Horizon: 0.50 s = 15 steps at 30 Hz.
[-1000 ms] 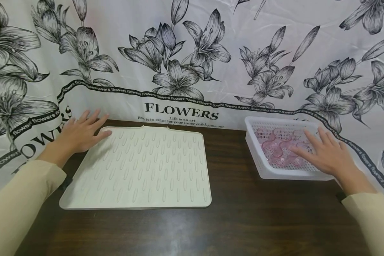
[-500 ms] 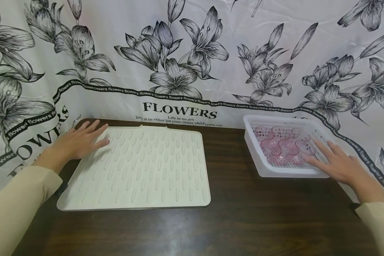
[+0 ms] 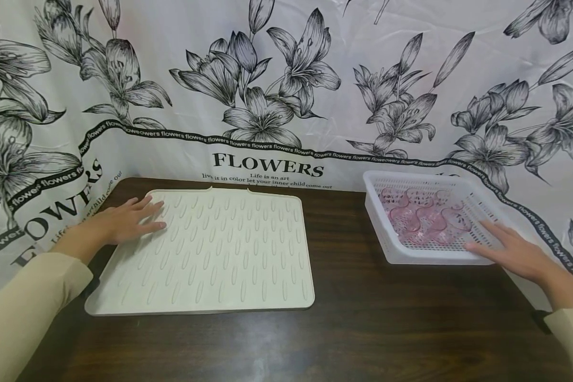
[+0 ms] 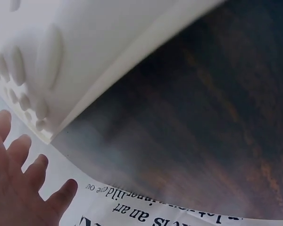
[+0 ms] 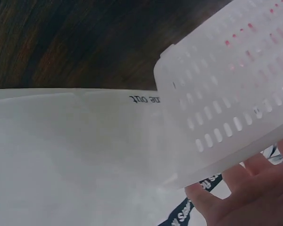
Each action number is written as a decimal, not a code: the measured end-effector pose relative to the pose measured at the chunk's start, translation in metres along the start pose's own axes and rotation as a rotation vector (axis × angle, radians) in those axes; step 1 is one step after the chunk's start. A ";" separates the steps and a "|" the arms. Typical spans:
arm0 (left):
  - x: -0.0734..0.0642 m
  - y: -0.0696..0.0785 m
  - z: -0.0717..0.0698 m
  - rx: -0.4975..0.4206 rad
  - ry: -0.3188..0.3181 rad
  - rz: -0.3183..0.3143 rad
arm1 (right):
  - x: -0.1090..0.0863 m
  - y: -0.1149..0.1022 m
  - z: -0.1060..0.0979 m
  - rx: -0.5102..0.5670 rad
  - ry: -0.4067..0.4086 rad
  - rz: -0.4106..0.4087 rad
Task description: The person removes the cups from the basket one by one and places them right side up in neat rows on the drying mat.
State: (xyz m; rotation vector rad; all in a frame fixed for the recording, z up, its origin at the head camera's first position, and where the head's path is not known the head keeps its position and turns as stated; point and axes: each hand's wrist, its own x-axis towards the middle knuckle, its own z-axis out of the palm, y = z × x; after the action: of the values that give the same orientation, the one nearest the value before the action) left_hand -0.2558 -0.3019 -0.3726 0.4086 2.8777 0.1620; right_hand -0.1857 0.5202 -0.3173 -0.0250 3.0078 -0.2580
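Note:
My left hand point(image 3: 126, 223) lies with its fingers spread at the upper left edge of a white mat point(image 3: 210, 249) covered in raised oval ridges. In the left wrist view its fingers point(image 4: 35, 172) show beside the mat's corner point(image 4: 49, 134). At the right stands a white perforated plastic basket point(image 3: 382, 231), holding several clear pink rounded pieces point(image 3: 430, 217). My right hand point(image 3: 518, 252) reaches over the basket's right front corner, fingers extended. From the right wrist, the fingers point(image 5: 236, 176) appear right at the basket's rim. Neither hand grips anything.
The dark wooden table point(image 3: 286, 345) extends in front of the mat and between it and the basket point(image 5: 217, 94). A white cloth printed with flowers and lettering point(image 3: 267, 122) hangs behind and along both sides, close to the basket's back.
My right hand has moved right, from above the pink pieces to the basket's right front corner. My left hand has lowered slightly along the mat's left edge. Mat and basket stay in place.

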 end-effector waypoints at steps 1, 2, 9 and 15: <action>0.000 0.000 0.002 0.005 -0.002 0.003 | 0.000 0.001 0.000 0.012 -0.002 -0.001; 0.000 -0.001 0.003 0.005 -0.005 0.004 | 0.000 0.002 0.000 0.024 -0.003 0.000; -0.002 -0.001 0.007 -0.020 -0.045 -0.015 | -0.002 0.012 0.003 -0.006 0.047 0.043; -0.004 0.000 0.008 -0.017 -0.058 -0.029 | 0.001 0.023 0.001 0.039 0.055 0.044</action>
State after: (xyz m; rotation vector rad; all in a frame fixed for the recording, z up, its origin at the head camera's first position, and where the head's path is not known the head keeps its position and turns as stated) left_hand -0.2497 -0.3024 -0.3796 0.3625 2.8220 0.1670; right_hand -0.1862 0.5429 -0.3228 0.0521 3.0532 -0.3178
